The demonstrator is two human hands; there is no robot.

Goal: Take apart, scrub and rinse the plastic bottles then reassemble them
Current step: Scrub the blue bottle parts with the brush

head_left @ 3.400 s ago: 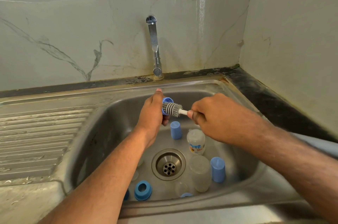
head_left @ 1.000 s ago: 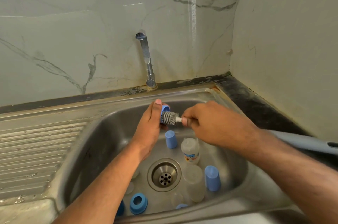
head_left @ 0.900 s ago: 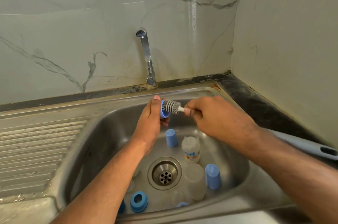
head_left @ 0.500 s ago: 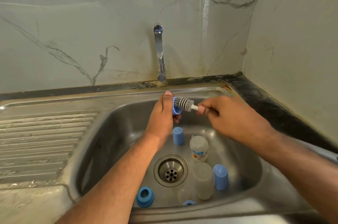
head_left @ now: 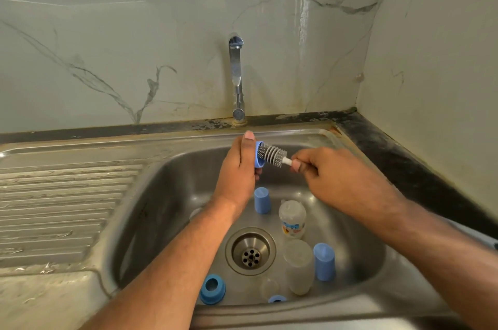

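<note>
Since a half-second ago both hands have stayed over the basin's back, brush still in the ring; the left hand (head_left: pixel 238 168) grips a blue ring (head_left: pixel 258 155), fingers curled round it; the brush (head_left: pixel 271 155) has its bristled head against the ring's opening; the right hand (head_left: pixel 327 176) pinches the brush's white stem. Below the left wrist lies a blue collar (head_left: pixel 212 289) near the drain (head_left: pixel 250 251); between the hands, lower, stands a blue cap (head_left: pixel 262 200); under the right hand a clear bottle (head_left: pixel 292 219), a second bottle (head_left: pixel 299 266) and another cap (head_left: pixel 324 261) sit in the sink (head_left: pixel 167 195).
</note>
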